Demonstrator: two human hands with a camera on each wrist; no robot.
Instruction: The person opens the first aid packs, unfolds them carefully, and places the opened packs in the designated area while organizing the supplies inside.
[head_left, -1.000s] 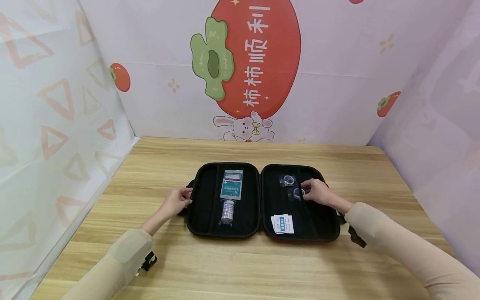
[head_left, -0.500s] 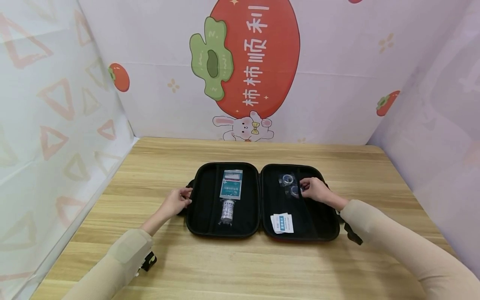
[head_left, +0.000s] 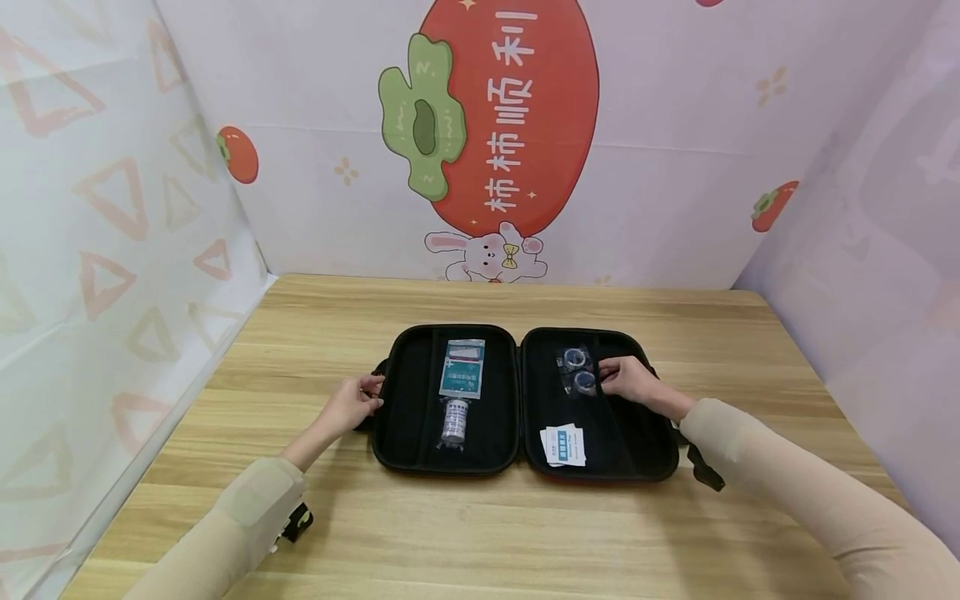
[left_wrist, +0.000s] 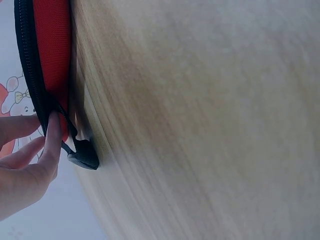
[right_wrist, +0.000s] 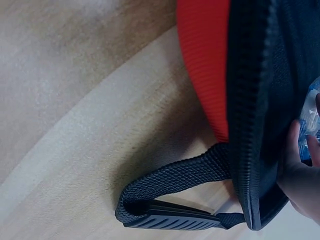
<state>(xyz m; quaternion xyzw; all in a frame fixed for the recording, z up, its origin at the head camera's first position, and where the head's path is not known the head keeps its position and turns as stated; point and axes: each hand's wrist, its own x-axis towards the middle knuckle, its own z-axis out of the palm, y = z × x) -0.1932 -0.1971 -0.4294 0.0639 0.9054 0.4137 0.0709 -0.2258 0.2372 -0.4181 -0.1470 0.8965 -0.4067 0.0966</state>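
Observation:
A black-lined zip case [head_left: 480, 462] with a red outer shell [right_wrist: 205, 70] lies spread open on the table. My left hand [head_left: 354, 402] pinches its left rim, fingers on the zipper edge [left_wrist: 29, 60] in the left wrist view. My right hand [head_left: 636, 383] reaches into the right half, fingertips pinching the clear wrapper of a tape roll [head_left: 585, 382]; the fingertips are partly hidden at the pocket edge. Just above it lies another wrapped tape roll [head_left: 575, 359]. White and blue packets [head_left: 564, 446] sit lower in that half.
In the left half, a teal packet [head_left: 462, 369] lies above a wrapped white roll [head_left: 454, 421]. A black strap handle [right_wrist: 172, 175] sticks out at the case's right side, and a black zipper pull [left_wrist: 85, 155] hangs at the left. Wooden table [head_left: 480, 533] surrounds the case.
My right hand has shifted slightly left, and the lower tape roll has moved left with it, closer under the upper roll. The left hand stays on the rim.

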